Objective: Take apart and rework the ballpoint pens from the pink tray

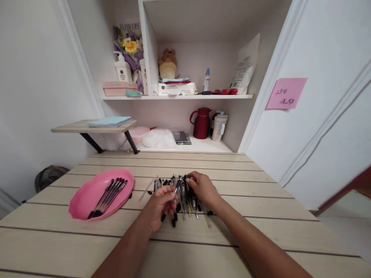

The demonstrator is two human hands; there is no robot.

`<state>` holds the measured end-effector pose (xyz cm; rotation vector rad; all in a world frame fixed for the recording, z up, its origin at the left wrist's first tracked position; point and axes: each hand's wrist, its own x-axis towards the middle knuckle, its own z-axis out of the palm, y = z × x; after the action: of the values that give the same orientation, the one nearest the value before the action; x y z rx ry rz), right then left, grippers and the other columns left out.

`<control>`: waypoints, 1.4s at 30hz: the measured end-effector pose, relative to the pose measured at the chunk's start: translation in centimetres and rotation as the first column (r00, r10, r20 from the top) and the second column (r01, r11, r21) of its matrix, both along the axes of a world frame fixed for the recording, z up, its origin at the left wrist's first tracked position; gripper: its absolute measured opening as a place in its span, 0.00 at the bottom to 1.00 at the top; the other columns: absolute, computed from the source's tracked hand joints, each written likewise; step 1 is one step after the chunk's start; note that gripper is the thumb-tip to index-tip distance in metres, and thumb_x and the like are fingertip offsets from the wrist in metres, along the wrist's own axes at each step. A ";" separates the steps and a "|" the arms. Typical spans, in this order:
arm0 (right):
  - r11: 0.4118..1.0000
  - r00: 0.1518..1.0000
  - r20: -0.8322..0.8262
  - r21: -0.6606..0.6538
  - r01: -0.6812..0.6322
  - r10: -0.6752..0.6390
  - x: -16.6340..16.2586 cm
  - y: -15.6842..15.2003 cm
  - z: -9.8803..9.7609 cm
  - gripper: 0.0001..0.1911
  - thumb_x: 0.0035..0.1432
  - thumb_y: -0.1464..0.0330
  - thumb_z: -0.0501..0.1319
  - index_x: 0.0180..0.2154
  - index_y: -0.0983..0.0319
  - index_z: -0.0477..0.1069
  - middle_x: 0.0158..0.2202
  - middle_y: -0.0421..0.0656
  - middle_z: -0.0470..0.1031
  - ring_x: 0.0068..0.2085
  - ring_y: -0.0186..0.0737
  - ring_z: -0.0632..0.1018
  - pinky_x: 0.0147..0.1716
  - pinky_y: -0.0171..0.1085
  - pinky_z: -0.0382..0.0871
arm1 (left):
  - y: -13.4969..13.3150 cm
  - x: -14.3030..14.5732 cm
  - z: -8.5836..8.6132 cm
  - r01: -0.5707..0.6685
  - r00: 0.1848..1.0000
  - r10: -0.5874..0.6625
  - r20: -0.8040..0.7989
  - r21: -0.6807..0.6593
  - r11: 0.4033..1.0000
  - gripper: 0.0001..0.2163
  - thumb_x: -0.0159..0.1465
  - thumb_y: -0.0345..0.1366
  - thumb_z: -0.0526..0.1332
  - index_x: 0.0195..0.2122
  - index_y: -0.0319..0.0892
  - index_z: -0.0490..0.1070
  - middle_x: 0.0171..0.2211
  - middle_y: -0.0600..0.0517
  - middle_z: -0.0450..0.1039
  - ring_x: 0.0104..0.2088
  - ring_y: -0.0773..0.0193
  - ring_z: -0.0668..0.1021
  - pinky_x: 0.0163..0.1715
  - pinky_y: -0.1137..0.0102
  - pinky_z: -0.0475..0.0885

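Left hand (162, 204) and right hand (205, 190) bare, as are both wrists. Left forearm (127, 245) bare; broad toward the near side of the worktop (197, 260), tapering at the wrist. Right forearm (255, 237) also bare, same taper, longer stretch in view. Back of right hand smooth, gently rounded. Fingers (165, 189) slender. Nails too small to make out.

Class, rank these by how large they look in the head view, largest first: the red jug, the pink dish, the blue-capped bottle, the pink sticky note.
1. Pink dish
2. Pink sticky note
3. Red jug
4. Blue-capped bottle
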<state>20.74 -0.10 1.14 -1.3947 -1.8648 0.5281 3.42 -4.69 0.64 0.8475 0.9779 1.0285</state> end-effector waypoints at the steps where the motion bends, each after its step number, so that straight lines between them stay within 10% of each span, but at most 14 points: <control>1: 1.000 0.998 -0.061 -0.022 0.002 -0.004 0.0 0.0 0.0 0.11 0.52 0.64 0.52 0.29 0.62 0.70 0.24 0.41 0.72 0.23 0.33 0.70 0.24 0.31 0.59 | 0.0 0.1 0.0 -0.008 1.000 0.008 -0.004 -0.002 1.000 0.16 0.47 0.32 0.62 0.38 0.40 0.64 0.24 0.56 0.69 0.16 0.75 0.69 0.13 0.80 0.58; 12: 0.882 0.732 -0.681 -0.340 -0.326 0.008 -2.6 -1.4 -0.2 0.14 0.41 0.60 0.63 0.21 0.64 0.64 0.12 0.33 0.63 0.15 0.26 0.60 0.15 0.28 0.49 | -0.5 0.9 -0.4 -0.005 0.990 0.023 -0.139 0.126 0.992 0.12 0.46 0.32 0.63 0.31 0.40 0.64 0.20 0.59 0.65 0.16 0.75 0.68 0.13 0.79 0.59; 22: 0.832 0.593 -0.804 -0.293 -0.471 0.052 -2.1 -1.3 0.3 0.15 0.40 0.61 0.65 0.23 0.65 0.66 0.14 0.36 0.66 0.16 0.25 0.63 0.17 0.27 0.52 | -0.5 0.4 0.2 0.162 0.986 -0.163 0.033 0.050 0.986 0.10 0.49 0.36 0.62 0.29 0.37 0.65 0.21 0.54 0.68 0.14 0.77 0.66 0.12 0.80 0.56; 30: 0.866 0.550 -0.831 -0.333 -0.373 -0.083 -2.7 -1.0 -0.6 0.16 0.40 0.59 0.65 0.21 0.65 0.65 0.13 0.36 0.66 0.15 0.25 0.61 0.15 0.28 0.51 | -0.5 1.0 -0.3 -0.041 0.989 0.058 -0.139 0.120 0.992 0.13 0.45 0.32 0.64 0.29 0.40 0.62 0.17 0.60 0.63 0.14 0.74 0.67 0.11 0.80 0.58; 38: 0.802 0.416 -0.909 -0.248 -0.544 0.000 -1.9 -1.1 0.1 0.16 0.42 0.60 0.64 0.30 0.65 0.71 0.27 0.43 0.73 0.23 0.30 0.70 0.23 0.31 0.63 | -0.8 0.8 -0.1 0.137 0.990 -0.140 0.035 0.070 0.988 0.10 0.55 0.40 0.56 0.32 0.38 0.65 0.20 0.57 0.65 0.11 0.79 0.61 0.09 0.80 0.51; 42: 0.835 0.512 -0.856 -0.335 -0.436 -0.076 -2.1 -1.0 -0.1 0.15 0.43 0.58 0.63 0.25 0.65 0.69 0.20 0.40 0.70 0.20 0.29 0.69 0.20 0.30 0.62 | -0.8 1.0 -0.2 0.089 0.996 -0.086 -0.035 0.118 0.989 0.08 0.54 0.39 0.57 0.29 0.39 0.63 0.20 0.57 0.65 0.11 0.78 0.61 0.09 0.80 0.51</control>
<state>18.68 -1.08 1.06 -0.8978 -1.0407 1.6167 4.43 -5.47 0.43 0.9986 0.9027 1.0089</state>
